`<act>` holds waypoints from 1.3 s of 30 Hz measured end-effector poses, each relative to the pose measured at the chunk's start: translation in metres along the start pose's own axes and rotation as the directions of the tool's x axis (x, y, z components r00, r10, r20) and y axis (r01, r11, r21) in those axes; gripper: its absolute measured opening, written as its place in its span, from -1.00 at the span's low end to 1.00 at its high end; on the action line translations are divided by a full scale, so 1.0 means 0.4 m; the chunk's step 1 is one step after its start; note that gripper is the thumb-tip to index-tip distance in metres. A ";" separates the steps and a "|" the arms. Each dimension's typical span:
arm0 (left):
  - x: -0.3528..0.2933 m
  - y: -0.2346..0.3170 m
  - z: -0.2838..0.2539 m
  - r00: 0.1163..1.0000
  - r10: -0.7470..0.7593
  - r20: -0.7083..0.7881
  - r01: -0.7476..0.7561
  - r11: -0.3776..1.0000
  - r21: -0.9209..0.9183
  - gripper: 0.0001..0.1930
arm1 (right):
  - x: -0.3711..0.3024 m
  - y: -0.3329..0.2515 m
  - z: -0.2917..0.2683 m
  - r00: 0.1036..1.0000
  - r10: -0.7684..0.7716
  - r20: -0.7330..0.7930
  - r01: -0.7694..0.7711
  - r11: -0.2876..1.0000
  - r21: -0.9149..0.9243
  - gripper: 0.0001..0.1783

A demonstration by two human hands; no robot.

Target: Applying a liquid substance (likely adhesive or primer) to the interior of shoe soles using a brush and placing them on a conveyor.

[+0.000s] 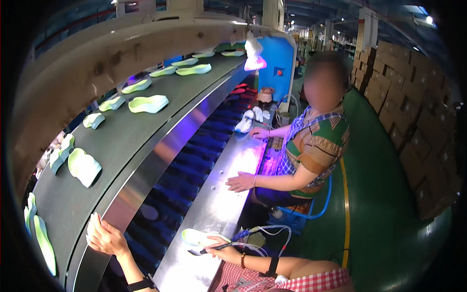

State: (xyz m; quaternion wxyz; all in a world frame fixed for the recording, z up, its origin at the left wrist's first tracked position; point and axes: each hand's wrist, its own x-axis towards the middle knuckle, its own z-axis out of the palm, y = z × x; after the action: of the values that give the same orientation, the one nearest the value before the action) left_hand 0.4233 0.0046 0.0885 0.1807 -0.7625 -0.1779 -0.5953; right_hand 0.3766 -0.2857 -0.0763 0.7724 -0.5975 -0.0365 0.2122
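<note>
A pale green and white shoe sole [193,237] lies on the metal worktable in front of me. Beside it, my right hand [224,250] is closed around a slim black brush [239,236], its dark tip pointing left, near the sole's lower edge. Clear thin tubes trail from the brush's back end. My left hand [106,237] rests on the metal side rail of the conveyor, holding nothing, fingers stretched along the edge.
Shoe soles [148,103] lie spread along the dark conveyor belt [121,160]. Dark items fill the shelf below. A co-worker [311,141] sits across, both hands on the metal worktable [214,194]. A lamp [253,53] hangs at the far end; stacked cartons [413,97] stand right.
</note>
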 end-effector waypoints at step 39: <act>-0.001 -0.137 -0.082 0.991 0.035 0.129 -0.045 0.996 0.072 -0.64 | 0.014 -0.050 -0.034 0.999 0.033 -0.005 -0.033 0.997 0.064 -0.45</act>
State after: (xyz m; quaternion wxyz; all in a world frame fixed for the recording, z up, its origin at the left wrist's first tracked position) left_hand 0.3690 0.0364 0.0989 0.2092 -0.7950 -0.1959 -0.5346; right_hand 0.3915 -0.2998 -0.0627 0.7876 -0.5737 -0.0174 0.2240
